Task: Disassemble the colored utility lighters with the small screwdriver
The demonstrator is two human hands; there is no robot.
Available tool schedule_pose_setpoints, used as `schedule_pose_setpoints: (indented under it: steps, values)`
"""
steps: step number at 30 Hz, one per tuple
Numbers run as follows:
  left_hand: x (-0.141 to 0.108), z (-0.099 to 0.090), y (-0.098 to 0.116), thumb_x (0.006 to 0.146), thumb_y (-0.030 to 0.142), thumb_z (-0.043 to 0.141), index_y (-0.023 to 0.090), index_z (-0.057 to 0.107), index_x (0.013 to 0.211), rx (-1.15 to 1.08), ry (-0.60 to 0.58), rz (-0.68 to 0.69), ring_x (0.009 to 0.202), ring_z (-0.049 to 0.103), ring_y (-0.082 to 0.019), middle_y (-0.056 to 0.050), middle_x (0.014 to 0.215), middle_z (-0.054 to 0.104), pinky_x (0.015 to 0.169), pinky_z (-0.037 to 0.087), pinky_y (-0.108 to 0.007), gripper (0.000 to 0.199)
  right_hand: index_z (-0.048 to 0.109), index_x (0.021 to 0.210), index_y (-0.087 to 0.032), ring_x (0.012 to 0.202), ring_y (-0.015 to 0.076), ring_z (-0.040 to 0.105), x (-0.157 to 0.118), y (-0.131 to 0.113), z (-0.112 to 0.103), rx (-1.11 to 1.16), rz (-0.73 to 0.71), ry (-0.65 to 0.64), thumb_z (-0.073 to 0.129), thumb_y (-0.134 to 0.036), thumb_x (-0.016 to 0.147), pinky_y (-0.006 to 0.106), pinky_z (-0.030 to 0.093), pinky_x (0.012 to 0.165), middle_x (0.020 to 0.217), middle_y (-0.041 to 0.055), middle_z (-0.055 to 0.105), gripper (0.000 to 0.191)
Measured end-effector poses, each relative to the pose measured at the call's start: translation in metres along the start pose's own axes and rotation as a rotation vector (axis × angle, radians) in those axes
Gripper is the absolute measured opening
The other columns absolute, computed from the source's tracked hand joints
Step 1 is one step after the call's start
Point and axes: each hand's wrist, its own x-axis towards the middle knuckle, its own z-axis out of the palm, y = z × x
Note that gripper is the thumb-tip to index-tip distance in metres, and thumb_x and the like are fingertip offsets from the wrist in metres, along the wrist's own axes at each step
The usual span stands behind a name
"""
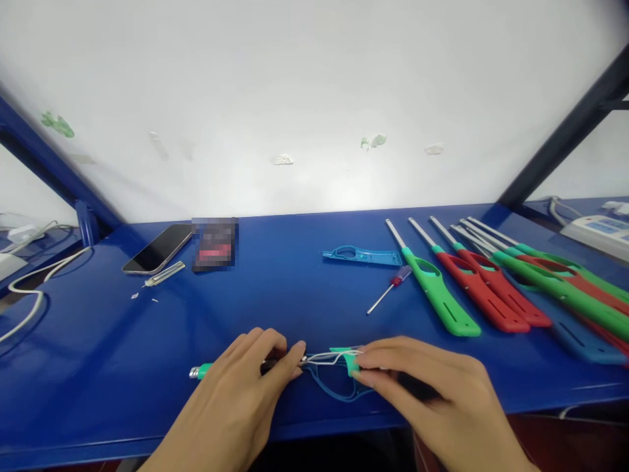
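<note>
A blue lighter half-shell (pixel 339 393) lies near the shelf's front edge, with white wires (pixel 327 358) running over it. My left hand (pixel 246 387) is closed round the metal tube end beside the shell; a teal collar and metal tip (pixel 200 372) stick out on its left. My right hand (pixel 422 380) pinches a teal trigger piece (pixel 350 360) at the shell, and its fingers hide the shell's right part. Farther back lies a second blue half-shell (pixel 378 256), and a screwdriver (pixel 400 275) with a red and clear handle rests in front of it.
Several long lighters (pixel 442 295) in green, red and blue lie at the right. At the back left are a phone (pixel 160 249), a pixelated dark object (pixel 215 246) and a small clear part (pixel 166 273). White cable (pixel 37 295) runs at far left.
</note>
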Motion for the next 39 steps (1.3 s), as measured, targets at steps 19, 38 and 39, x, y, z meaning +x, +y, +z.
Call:
schedule_pose_setpoints:
  steps: [19,38,39]
  values:
    - [0.004,0.003,0.000,0.108,0.021,0.060,0.037,0.076,0.121,-0.404,0.174,-0.219,0.093,0.073,-0.011,0.004,0.111,0.070,0.082,0.059,-0.020,0.026,0.083,0.095,-0.026,0.079,0.0114,0.081,0.001,0.004,-0.001,0.096,0.065,-0.025,0.084,-0.013,0.089,0.011,0.064,0.079,0.092,-0.0043,0.084,0.015]
    - [0.012,0.004,-0.004,0.106,0.008,0.055,0.031,0.079,0.114,-0.474,0.144,-0.177,0.087,0.072,-0.009,0.002,0.109,0.070,0.079,0.057,-0.016,0.034,0.082,0.096,-0.029,0.080,0.0130,0.082,-0.001,0.007,0.000,0.110,0.092,-0.017,0.085,-0.008,0.086,0.014,0.065,0.079,0.093,-0.0056,0.085,0.023]
    - [0.011,0.005,-0.004,0.106,0.008,0.055,0.031,0.078,0.115,-0.462,0.145,-0.168,0.089,0.071,-0.009,0.002,0.110,0.069,0.080,0.057,-0.016,0.034,0.082,0.096,-0.029,0.080,0.0129,0.082,-0.001,0.007,0.000,0.111,0.094,-0.017,0.085,-0.008,0.086,0.014,0.065,0.079,0.093,-0.0057,0.085,0.023]
